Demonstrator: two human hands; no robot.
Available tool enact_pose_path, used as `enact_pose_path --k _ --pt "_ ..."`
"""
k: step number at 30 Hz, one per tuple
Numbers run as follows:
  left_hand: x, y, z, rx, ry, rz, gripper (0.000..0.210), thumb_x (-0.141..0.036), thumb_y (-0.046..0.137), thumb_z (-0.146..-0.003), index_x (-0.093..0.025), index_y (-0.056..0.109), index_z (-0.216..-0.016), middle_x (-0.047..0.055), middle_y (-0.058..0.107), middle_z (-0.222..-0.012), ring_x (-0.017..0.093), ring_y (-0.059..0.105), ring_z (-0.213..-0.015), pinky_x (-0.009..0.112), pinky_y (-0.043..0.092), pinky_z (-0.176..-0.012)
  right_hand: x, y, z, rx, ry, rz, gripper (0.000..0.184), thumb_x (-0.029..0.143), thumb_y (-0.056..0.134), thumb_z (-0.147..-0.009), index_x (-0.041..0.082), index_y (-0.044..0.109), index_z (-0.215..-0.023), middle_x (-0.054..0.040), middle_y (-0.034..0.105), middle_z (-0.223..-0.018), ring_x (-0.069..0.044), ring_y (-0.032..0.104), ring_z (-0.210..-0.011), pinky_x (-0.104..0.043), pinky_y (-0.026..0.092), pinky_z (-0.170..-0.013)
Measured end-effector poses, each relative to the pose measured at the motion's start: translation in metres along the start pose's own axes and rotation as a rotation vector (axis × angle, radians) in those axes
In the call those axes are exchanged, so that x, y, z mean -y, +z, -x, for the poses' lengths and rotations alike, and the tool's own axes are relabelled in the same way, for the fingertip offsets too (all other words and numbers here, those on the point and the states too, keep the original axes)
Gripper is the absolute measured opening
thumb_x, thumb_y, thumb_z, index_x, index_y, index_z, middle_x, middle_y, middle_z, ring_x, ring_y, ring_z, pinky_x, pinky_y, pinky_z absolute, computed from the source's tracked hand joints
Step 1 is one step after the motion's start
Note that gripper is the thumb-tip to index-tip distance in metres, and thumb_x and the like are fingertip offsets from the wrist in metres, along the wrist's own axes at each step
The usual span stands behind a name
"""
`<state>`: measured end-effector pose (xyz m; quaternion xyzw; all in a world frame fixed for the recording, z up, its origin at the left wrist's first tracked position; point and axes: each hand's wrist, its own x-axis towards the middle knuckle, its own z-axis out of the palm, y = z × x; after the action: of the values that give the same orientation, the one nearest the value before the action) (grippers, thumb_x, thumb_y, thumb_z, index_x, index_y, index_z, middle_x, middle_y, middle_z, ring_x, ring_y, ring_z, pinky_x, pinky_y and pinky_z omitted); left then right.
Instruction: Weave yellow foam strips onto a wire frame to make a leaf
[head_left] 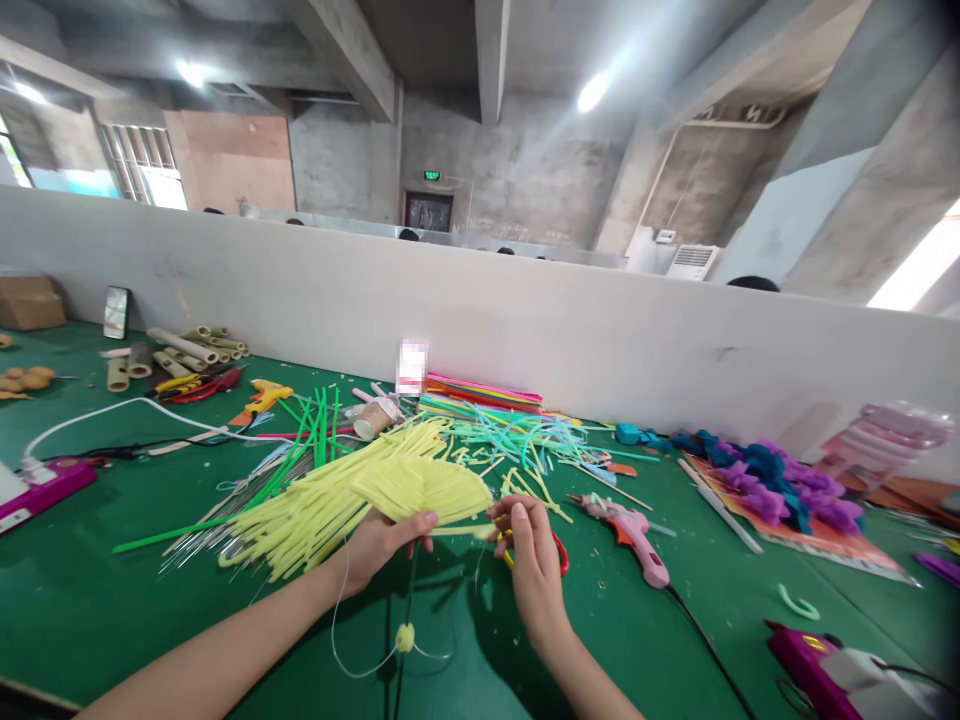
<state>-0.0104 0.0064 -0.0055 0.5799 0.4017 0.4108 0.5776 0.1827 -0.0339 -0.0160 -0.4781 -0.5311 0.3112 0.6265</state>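
My left hand [382,545] grips a fan-shaped piece made of pale yellow pipe cleaners [424,485], thumb along its lower edge. At the fan's right end my right hand [529,560] has its fingers closed on the tip of a yellow pipe cleaner [461,530] sticking out below the fan. Red and yellow scissor handles [562,555] show partly behind my right hand. Below the fan runs a thin dark stem with a small yellow ball [405,637] on it, and a fine clear thread loops beside it.
Loose yellow pipe cleaners [300,510] lie left, with green ones [319,430] behind. A pink glue gun [630,535] rests at right; a yellow glue gun [266,395] is back left. Purple and teal fuzzy pieces [772,480], a power strip [810,670] and bamboo tubes [187,350] sit farther out.
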Motion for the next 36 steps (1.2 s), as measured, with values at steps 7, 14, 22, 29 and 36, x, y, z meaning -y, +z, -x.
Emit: enact_pose_path --k 7,14,22,29,36 --pt "-0.002 -0.001 -0.002 -0.034 0.033 -0.043 0.035 -0.045 0.064 -0.076 -0.014 0.061 -0.061 0.000 0.061 -0.058 0.012 0.047 -0.053 0.024 0.039 -0.054 0.002 -0.001 0.002 0.071 -0.061 0.198 0.031 0.046 0.056 -0.086 0.023 0.045 -0.101 -0.0026 0.058 -0.090 -0.015 0.057 -0.069 -0.025 0.045 -0.056" --pt "0.001 0.000 -0.004 -0.021 0.044 -0.076 0.033 -0.045 0.064 -0.076 -0.014 0.063 -0.065 0.001 0.061 -0.058 0.012 0.048 -0.053 0.024 0.039 -0.052 0.003 0.005 0.008 0.084 -0.099 0.430 0.023 0.042 0.052 -0.088 0.022 0.047 -0.097 -0.0001 0.058 -0.077 -0.015 0.055 -0.063 -0.026 0.044 -0.058" --pt "0.002 -0.003 -0.007 -0.049 0.060 -0.108 0.043 -0.050 0.058 -0.079 -0.017 0.054 -0.051 -0.001 0.053 -0.050 0.014 0.049 -0.052 0.027 0.040 -0.057 0.004 0.001 0.005 0.156 -0.152 0.411 0.018 0.037 0.050 -0.090 0.022 0.047 -0.082 -0.0010 0.056 -0.077 -0.015 0.052 -0.065 -0.025 0.043 -0.060" --pt "-0.001 -0.004 -0.007 -0.021 0.039 -0.052 0.040 -0.049 0.062 -0.076 -0.018 0.050 -0.053 -0.002 0.051 -0.053 0.014 0.047 -0.054 0.027 0.041 -0.057 0.001 -0.002 -0.002 0.091 0.051 0.125 0.034 0.052 0.045 -0.090 0.021 0.052 -0.078 -0.0007 0.058 -0.068 -0.016 0.055 -0.062 -0.026 0.044 -0.056" --pt "-0.003 0.003 0.000 0.036 0.011 -0.055 0.034 -0.049 0.069 -0.069 -0.018 0.057 -0.065 -0.002 0.056 -0.061 0.013 0.047 -0.057 0.026 0.040 -0.056 0.007 0.002 -0.008 0.324 0.240 -0.075 0.045 0.062 0.062 -0.075 0.019 0.065 -0.085 -0.0029 0.067 -0.073 -0.019 0.062 -0.065 -0.029 0.049 -0.060"
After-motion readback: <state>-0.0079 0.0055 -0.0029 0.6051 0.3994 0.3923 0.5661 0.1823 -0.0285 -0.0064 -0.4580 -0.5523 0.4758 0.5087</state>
